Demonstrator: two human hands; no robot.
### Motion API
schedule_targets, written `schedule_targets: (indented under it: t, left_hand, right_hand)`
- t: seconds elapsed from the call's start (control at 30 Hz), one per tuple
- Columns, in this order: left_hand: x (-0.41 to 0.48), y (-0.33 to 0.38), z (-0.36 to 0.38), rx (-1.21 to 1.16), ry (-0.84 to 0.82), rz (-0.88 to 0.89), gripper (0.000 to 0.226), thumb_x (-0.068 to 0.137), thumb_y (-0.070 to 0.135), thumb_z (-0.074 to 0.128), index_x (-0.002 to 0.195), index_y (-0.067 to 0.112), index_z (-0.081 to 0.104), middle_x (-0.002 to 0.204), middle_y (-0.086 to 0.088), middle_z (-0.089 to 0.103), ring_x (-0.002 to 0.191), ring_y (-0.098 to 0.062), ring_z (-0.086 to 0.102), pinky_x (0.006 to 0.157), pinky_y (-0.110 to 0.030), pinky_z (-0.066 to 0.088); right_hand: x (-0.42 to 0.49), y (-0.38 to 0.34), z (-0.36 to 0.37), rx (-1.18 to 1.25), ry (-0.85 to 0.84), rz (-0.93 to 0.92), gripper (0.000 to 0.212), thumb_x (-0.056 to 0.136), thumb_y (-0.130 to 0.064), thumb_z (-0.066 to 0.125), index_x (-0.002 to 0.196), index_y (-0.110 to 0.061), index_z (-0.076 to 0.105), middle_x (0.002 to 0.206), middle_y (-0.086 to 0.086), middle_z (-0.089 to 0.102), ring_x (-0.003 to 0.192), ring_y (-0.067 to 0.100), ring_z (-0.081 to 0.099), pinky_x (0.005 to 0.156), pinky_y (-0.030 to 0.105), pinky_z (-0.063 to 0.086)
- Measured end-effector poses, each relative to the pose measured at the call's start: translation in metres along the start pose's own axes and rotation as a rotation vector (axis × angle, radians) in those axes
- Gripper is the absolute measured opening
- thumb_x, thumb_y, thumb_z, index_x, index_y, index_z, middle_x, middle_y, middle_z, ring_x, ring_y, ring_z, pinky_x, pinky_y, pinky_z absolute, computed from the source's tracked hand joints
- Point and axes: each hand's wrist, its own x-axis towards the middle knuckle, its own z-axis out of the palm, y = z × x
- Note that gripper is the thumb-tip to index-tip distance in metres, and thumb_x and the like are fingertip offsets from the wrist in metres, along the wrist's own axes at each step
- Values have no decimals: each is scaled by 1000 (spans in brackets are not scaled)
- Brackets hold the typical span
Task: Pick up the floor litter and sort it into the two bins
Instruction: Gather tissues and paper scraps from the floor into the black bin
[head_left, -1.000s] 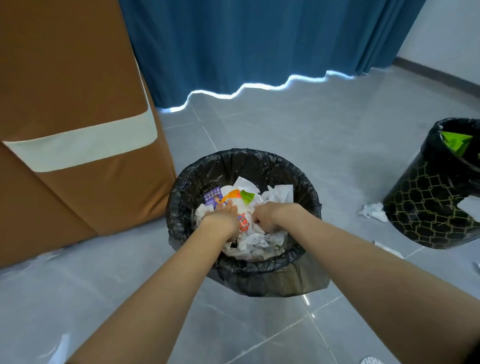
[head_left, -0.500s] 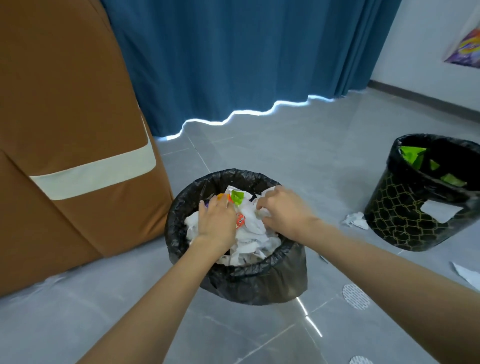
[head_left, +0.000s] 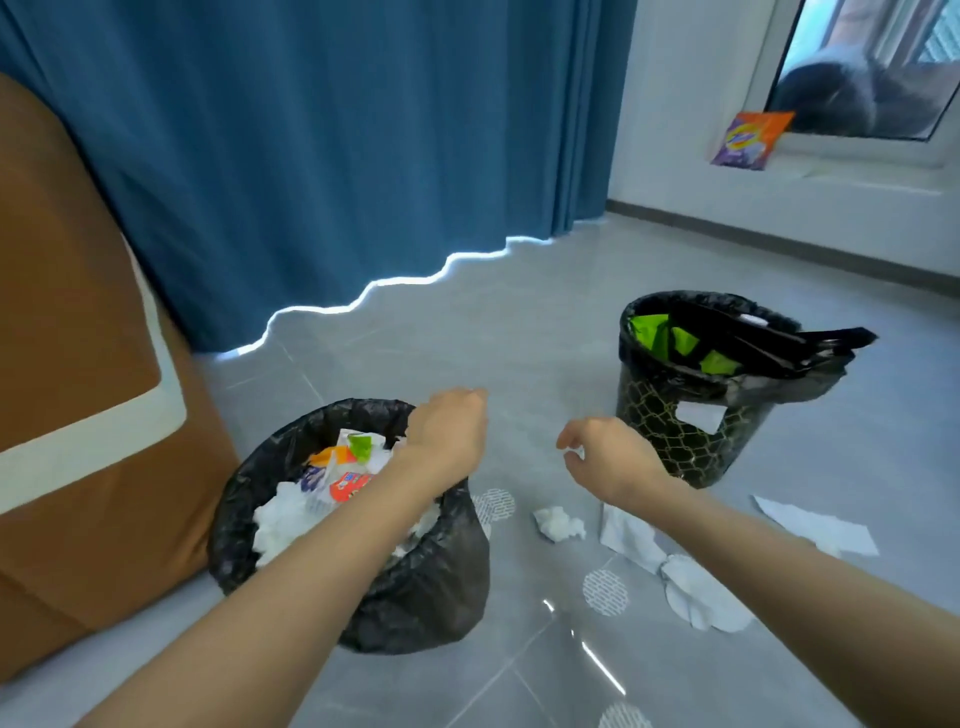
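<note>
A black-bagged bin (head_left: 415, 597) stands near me on the left, heaped with white paper and colourful wrappers. A second bin (head_left: 670, 431) with a gold mesh pattern stands further right and holds green wrappers. My left hand (head_left: 449, 436) hovers above the near bin's right rim with loosely curled fingers, holding nothing. My right hand (head_left: 605, 457) hangs in the air between the two bins, fingers relaxed and empty. On the floor below it lie a crumpled white tissue (head_left: 558, 524), a flat paper sheet (head_left: 626, 535) and another crumpled sheet (head_left: 696, 592).
A brown sofa (head_left: 88, 415) with a white stripe fills the left side. A blue curtain (head_left: 337, 156) hangs behind. More white paper (head_left: 815, 525) lies right of the mesh bin. A purple-orange packet (head_left: 748, 140) sits on the window sill. Round patterned stickers (head_left: 605, 592) dot the grey tiles.
Both hands have come up out of the near bin and moved apart, the right one swinging rightwards. My head turned right and up, showing the second bin and the floor litter.
</note>
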Motion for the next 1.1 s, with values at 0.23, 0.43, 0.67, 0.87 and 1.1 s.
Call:
schedule_targets:
  t: [0.23,0.43,0.67,0.87,1.1]
  left_hand:
    - [42,82,45,125,-179,183,39,96,15,44,135,14,42,136,-11,46,124,-31,46,96,-39,40]
    - [63,117,115,-59,-335,-28,48,96,19,41,142,16,28,142,-11,32,130,-30,36,101,-40,35]
    - [54,87,203,-211,-231,-399,60,98,25,37,150,28,8,158,-5,-9,144,-36,-6,113,-56,12]
    - [54,44,243,-238,-260,-586,51,99,35,27,147,42,9,158,2,-14,143,-38,-12,113,-55,5]
    - [41,33,266,-277,-81,-490,45,98,31,35,141,43,30,155,4,13,141,-27,9,114,-44,6]
  right_hand:
    - [-25,87,39,113,-190,298,32,88,-17,51,119,-21,59,125,4,59,114,22,55,96,33,47]
    - [-31,129,85,206,-261,385,40,90,-17,54,129,-23,48,134,7,47,122,27,45,100,34,41]
    - [-19,128,142,127,-203,307,48,93,-24,49,139,-24,36,147,3,30,132,27,27,106,37,31]
    - [2,116,172,110,-212,203,51,93,-36,43,142,-38,28,153,0,19,134,28,20,109,41,22]
    - [26,98,188,14,-110,124,56,84,-61,48,133,-33,44,156,0,10,133,28,20,104,43,25]
